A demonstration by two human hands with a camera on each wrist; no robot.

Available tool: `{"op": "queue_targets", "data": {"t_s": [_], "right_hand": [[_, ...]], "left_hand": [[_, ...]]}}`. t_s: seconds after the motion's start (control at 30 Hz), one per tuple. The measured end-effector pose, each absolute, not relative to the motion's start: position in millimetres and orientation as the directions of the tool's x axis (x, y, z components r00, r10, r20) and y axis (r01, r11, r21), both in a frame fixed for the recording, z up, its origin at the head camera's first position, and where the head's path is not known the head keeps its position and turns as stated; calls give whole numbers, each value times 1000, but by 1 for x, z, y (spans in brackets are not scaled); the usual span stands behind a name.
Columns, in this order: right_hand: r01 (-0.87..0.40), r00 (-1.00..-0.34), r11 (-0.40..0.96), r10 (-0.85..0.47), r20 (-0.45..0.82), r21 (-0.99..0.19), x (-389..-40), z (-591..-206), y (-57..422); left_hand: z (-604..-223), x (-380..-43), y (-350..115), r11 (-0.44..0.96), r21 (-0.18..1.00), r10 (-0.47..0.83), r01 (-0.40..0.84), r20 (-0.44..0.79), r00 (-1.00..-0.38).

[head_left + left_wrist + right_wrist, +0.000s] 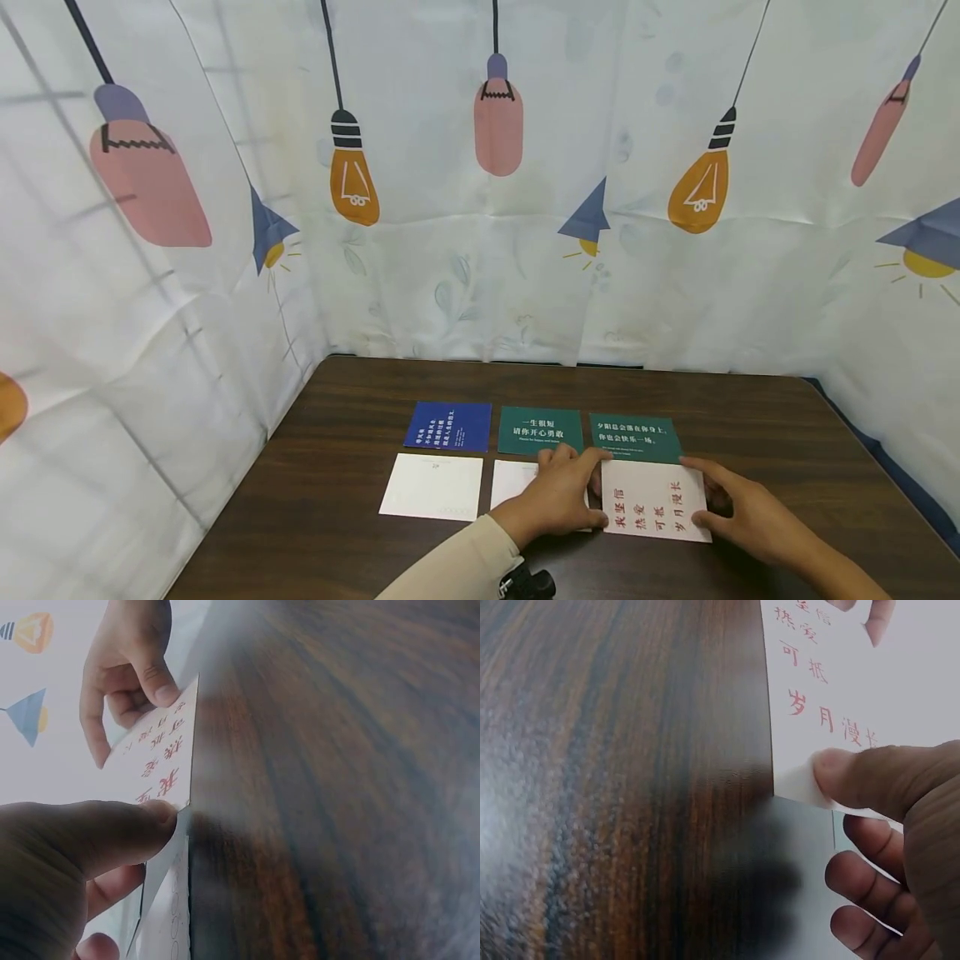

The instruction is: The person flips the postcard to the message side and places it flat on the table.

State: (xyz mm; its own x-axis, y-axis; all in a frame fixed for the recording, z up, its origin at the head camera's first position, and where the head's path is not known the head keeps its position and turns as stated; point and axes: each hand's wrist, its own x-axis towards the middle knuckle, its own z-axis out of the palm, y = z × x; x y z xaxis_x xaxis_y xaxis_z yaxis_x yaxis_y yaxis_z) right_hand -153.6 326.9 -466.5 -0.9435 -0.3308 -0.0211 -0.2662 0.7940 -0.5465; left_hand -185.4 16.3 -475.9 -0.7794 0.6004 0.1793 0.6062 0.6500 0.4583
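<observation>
A white postcard (654,500) with red handwritten-style characters is held at both short sides, close above the table. My left hand (557,492) grips its left edge, with the thumb near the front corner in the left wrist view. At the opposite edge my right hand (757,508) pinches it, thumb on the printed face (810,712) in the right wrist view. Partly covered by my left hand lies another white card (512,479). Just behind the held postcard is a green card (636,435) with white characters.
On the dark wooden table (300,500) a blue card (448,426) and a second green card (540,429) lie in the back row. A mostly blank white card (432,486) sits front left. A lamp-patterned curtain (480,283) hangs behind the table's far edge.
</observation>
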Motion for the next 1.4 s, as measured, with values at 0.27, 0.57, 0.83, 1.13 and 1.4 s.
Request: {"op": "queue_targets", "data": {"t_s": [0.27, 0.57, 0.83, 1.13, 1.4], "right_hand": [[-329, -933, 763, -353, 68, -556, -150, -468, 329], [-342, -938, 757, -311, 153, -557, -148, -467, 327], [-216, -972, 785, -229, 52, -580, -149, -462, 328], [-190, -975, 785, -221, 20, -589, -148, -458, 330], [-188, -978, 798, -206, 35, -573, -149, -455, 331]], "left_hand": [[-475, -185, 15, 632, 482, 590, 608, 210, -780], [-473, -184, 16, 605, 527, 579, 597, 224, -784], [-471, -184, 14, 594, 568, 561, 569, 214, -800], [-470, -186, 12, 571, 590, 550, 571, 241, -800], [-471, -186, 11, 558, 601, 547, 572, 252, -798]]}}
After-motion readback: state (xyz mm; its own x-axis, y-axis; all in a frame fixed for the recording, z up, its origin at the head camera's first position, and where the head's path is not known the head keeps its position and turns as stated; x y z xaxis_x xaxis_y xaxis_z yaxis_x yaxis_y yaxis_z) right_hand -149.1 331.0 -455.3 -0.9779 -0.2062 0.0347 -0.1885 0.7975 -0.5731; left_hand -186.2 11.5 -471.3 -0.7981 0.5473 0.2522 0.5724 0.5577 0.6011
